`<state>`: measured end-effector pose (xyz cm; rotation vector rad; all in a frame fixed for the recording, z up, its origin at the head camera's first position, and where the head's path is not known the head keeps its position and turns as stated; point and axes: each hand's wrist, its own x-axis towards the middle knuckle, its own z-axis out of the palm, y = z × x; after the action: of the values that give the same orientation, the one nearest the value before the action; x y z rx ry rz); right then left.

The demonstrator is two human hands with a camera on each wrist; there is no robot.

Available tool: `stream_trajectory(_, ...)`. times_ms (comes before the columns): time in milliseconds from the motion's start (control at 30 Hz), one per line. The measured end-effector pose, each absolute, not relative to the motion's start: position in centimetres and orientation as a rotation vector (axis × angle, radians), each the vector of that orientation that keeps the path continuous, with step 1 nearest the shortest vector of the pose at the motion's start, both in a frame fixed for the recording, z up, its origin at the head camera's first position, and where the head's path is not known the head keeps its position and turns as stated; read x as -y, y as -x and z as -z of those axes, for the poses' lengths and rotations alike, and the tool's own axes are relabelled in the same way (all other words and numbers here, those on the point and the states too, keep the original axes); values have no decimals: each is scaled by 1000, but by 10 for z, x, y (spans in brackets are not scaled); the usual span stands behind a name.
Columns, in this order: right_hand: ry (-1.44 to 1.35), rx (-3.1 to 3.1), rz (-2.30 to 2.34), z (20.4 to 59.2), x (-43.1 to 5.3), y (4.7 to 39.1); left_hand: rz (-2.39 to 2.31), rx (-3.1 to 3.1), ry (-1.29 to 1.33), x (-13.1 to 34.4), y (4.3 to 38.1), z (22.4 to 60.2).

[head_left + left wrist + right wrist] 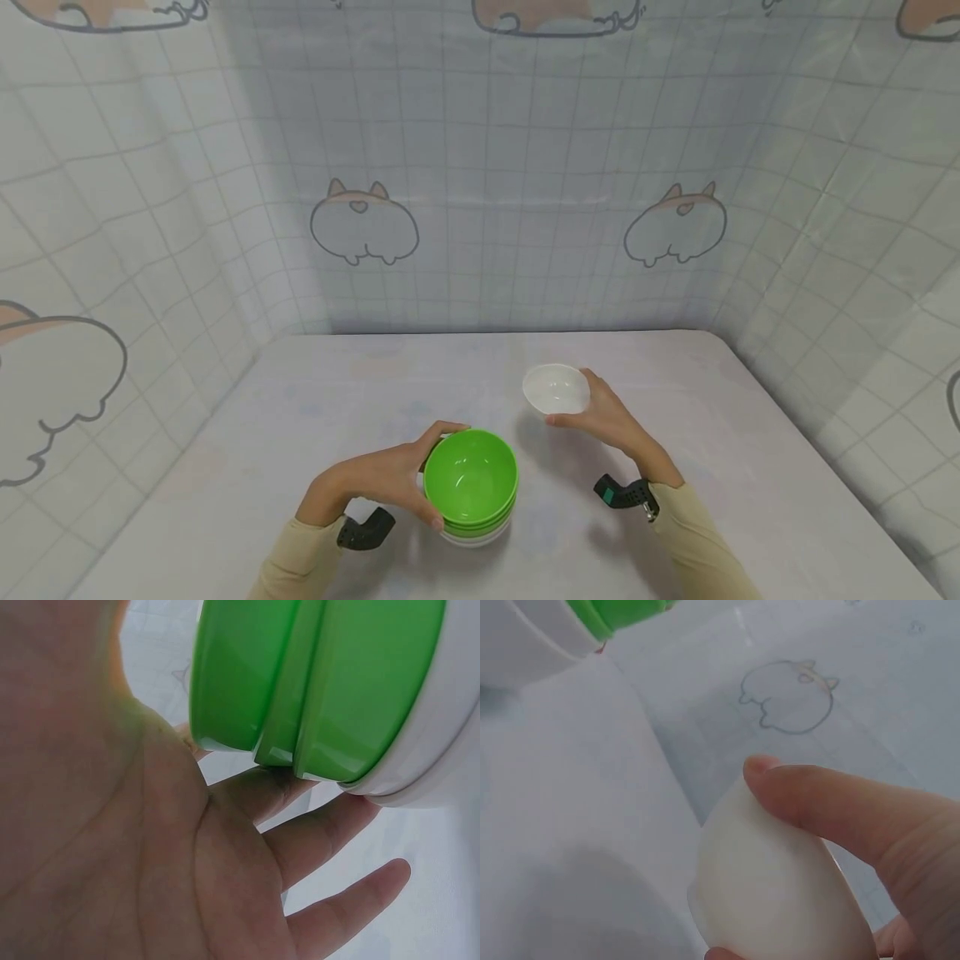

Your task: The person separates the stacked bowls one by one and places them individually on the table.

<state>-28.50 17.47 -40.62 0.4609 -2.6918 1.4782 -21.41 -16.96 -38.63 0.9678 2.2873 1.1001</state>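
In the head view, a stack of green bowls (471,477) stands near the front middle, with white bowls (420,761) nested beneath the green ones. My left hand (397,479) grips the stack from its left side, thumb at the near side and fingers round the far side. In the left wrist view, some fingers of that hand touch the sides of the bowls while the lowest finger sticks out free. Farther back and to the right, my right hand (603,417) holds a small white bowl (555,390) by its right side, pinched between thumb and fingers, its inside facing up.
Both hands work over a pale table (337,392) with a straight back edge. A grid-patterned curtain (525,167) with cartoon animal drawings encloses it at the back and both sides. Dark bands (626,493) are worn on both wrists.
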Motion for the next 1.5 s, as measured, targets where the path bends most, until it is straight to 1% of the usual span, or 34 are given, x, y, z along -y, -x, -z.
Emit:
stream_trajectory(533,-389,2791,-1382,425,-182,299,-1103,-2283,-945,166,219,384)
stream_trajectory(1000,-450,2842,-1396,427,-184,303,-1106,-2289,-947,163,224,383)
stream_trajectory(1200,-430,2906,-1368,432,-185,302,-1104,-2290,-927,163,223,385)
stream_trajectory(1333,-431,2958,-1339,428,-185,299,-1104,-2277,-926,165,222,384)
stream_trajectory(1500,-472,2958,-1210,414,-183,297,-1108,-2278,-948,166,225,382)
